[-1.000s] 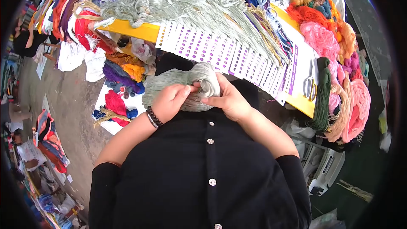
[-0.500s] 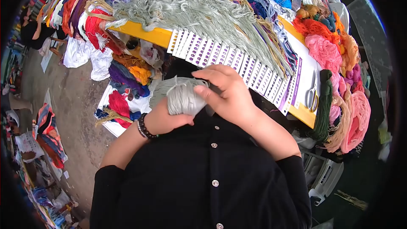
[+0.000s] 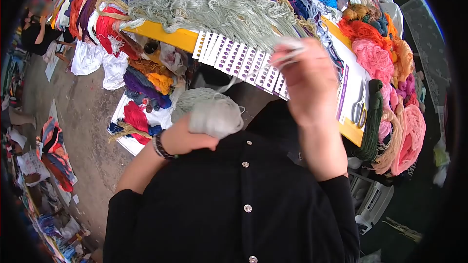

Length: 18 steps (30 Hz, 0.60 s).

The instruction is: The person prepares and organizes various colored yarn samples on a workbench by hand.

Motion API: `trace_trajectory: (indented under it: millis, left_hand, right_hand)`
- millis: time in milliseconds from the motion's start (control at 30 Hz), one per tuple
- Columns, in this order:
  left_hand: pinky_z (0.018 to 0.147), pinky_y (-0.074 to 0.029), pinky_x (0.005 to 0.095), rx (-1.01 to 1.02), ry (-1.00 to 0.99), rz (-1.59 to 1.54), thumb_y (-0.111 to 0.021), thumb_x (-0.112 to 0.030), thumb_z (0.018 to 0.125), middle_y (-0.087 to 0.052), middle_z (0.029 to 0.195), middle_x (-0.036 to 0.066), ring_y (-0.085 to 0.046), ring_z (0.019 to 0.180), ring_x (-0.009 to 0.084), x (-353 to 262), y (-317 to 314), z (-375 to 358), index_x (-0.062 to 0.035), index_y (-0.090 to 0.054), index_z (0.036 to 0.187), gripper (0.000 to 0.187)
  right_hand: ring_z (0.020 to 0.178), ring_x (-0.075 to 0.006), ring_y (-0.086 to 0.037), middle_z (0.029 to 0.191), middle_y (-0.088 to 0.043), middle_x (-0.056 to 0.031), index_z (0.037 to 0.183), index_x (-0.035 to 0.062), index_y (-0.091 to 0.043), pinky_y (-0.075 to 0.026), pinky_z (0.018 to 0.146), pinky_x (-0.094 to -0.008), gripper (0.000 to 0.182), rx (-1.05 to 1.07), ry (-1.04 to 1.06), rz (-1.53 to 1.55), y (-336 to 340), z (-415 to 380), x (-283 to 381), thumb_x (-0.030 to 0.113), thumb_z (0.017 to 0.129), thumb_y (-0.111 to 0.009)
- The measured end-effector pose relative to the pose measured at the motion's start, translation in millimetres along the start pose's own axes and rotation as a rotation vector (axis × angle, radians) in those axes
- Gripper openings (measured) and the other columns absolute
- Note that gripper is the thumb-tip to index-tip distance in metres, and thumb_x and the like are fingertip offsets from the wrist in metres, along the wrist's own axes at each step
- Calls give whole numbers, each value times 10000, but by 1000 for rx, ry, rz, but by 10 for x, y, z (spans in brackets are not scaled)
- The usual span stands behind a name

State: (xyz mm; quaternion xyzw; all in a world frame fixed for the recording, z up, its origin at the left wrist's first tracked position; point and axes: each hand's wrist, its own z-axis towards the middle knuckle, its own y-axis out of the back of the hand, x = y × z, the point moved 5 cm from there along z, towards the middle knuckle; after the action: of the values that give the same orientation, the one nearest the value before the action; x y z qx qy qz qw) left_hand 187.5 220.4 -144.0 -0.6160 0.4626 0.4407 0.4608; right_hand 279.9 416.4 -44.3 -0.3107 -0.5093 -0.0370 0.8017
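My left hand (image 3: 184, 138) is wrapped round a pale grey ball of yarn (image 3: 218, 117), held in front of my chest and slightly blurred. Right behind the ball shows a greenish-grey bundle of yarn (image 3: 192, 99). From near the ball a loose grey strand of yarn (image 3: 233, 84) runs up to my right hand (image 3: 310, 80), raised over the table edge. That hand is smeared by motion, with its fingers pinched on the strand. Beneath it lie cards with rows of purple samples (image 3: 234, 58). Above the cards spreads a heap of loose grey yarn (image 3: 209, 12).
Scissors (image 3: 360, 107) lie at the right end of the yellow-edged table (image 3: 170, 38). Pink skeins (image 3: 409, 139) and a dark green skein (image 3: 373, 122) hang at that end. Coloured yarn bundles (image 3: 141, 87) sit low on the left. Another person (image 3: 35, 36) is at far left.
My right hand has moved from the ball up and to the right, drawing a grey strand with it. My left hand still holds the ball at nearly the same place.
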Motion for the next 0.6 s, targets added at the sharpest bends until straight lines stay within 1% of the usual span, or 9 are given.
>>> trace_trajectory:
  millis: [100,200,233,267,300,367,400,467,600]
  left_hand:
    - [785,-484,351,-69,-141,-308,-647,-193,699,-602,1031,136,-606,897,230,-199,437,-161,41,-476,1150,536]
    - [791,-491,425,-215,-324,-555,-645,-309,744,-550,1083,137,-613,812,209,-604,1082,-593,51,-343,1284,716]
    - [634,-553,330,-129,-424,-594,-596,-266,756,-553,779,42,-538,538,106,-784,1184,-683,101,-284,1301,727]
    - [592,-524,315,-260,-447,-388,-613,-305,751,-479,722,18,-466,480,92,-1021,1264,-801,106,-261,1321,786]
    - [576,-503,319,-255,-451,-309,-594,-287,780,-533,792,48,-479,476,101,-1188,1314,-869,101,-217,1351,787]
    - [588,-494,321,-264,-478,-322,-564,-238,809,-567,899,80,-483,477,108,-1392,1383,-964,87,-162,1379,770]
    - [592,-480,318,-200,-500,-328,-533,-182,822,-566,1015,105,-487,494,114,-1482,1440,-993,72,-127,1393,745]
    - [599,-470,319,-205,-539,-336,-535,-165,811,-554,1037,110,-490,516,117,-1661,1570,-1050,63,-115,1400,758]
    - [684,-460,328,-38,-553,-318,-565,-106,772,-537,1134,124,-498,607,115,-1895,1933,-1257,47,-156,1400,765]
  right_hand:
    - [726,-171,-591,917,-627,-141,909,34,-533,-490,684,-295,223,-93,131,245,147,-53,425,234,948,-444]
    - [593,-140,-571,795,-633,-121,913,11,-545,-474,590,-230,157,61,-105,-156,174,-284,304,150,927,-473]
    - [653,-131,-592,776,-639,-98,916,0,-580,-468,600,-228,137,56,-337,-310,183,-411,110,111,903,-501]
    - [669,-172,-611,759,-642,-79,910,15,-617,-472,615,-251,128,289,-446,-581,166,-447,-78,103,878,-530]
    - [691,-244,-612,754,-634,-90,905,42,-630,-480,641,-297,132,529,-395,-1032,116,-455,-191,144,853,-564]
    - [729,-297,-602,744,-615,-121,881,42,-634,-481,666,-336,152,521,-48,-1287,181,-558,-459,178,823,-597]
    - [746,-302,-615,759,-629,-133,883,29,-639,-482,675,-353,204,546,-256,-1370,263,-543,-567,216,807,-617]
    - [787,-231,-637,838,-646,-141,946,-7,-627,-483,704,-298,213,431,-552,-1155,276,-499,-585,173,833,-620]
    - [748,-269,-635,806,-646,-148,951,19,-639,-482,674,-334,236,360,-513,-1095,317,-427,-622,213,817,-620]
